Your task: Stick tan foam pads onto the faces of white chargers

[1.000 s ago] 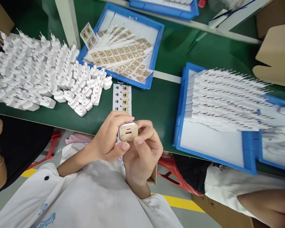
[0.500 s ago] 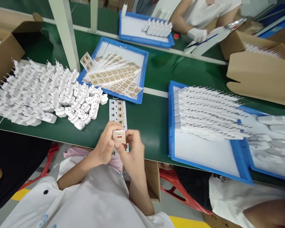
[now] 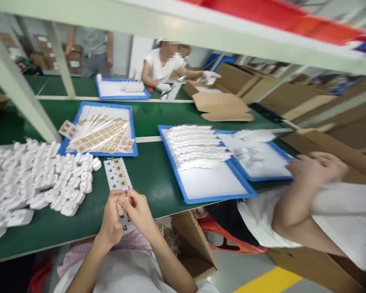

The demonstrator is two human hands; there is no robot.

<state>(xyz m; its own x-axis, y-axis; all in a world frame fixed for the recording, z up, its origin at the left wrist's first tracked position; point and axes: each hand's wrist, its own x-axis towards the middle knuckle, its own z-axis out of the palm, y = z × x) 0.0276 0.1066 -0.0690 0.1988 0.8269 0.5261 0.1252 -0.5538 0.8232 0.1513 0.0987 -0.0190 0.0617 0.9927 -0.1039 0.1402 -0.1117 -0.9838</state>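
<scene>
In the head view, a small white charger (image 3: pixel 120 208) with a tan face is mostly hidden between my hands. My left hand (image 3: pixel 110 221) wraps round its side. The fingers of my right hand (image 3: pixel 139 212) are bunched against its top and near edge. Under and beyond the hands lies a sheet of stickers (image 3: pixel 117 173), tan labels along one side and small dark shapes along the other. A large heap of white chargers (image 3: pixel 39 175) covers the table to the left.
A blue-rimmed tray (image 3: pixel 133 130) of sticker strips sits behind the sheet. To the right, a blue tray (image 3: pixel 184 195) holds rows of chargers, beside another blue tray (image 3: pixel 270 178) with bagged pieces. A co-worker's arm (image 3: pixel 301 195) is at far right; an open carton (image 3: pixel 198 252) stands below the table.
The view has swung up and to the right, showing more of the shelf and co-workers. My right fingers have shifted over the charger, whose port face is now largely covered.
</scene>
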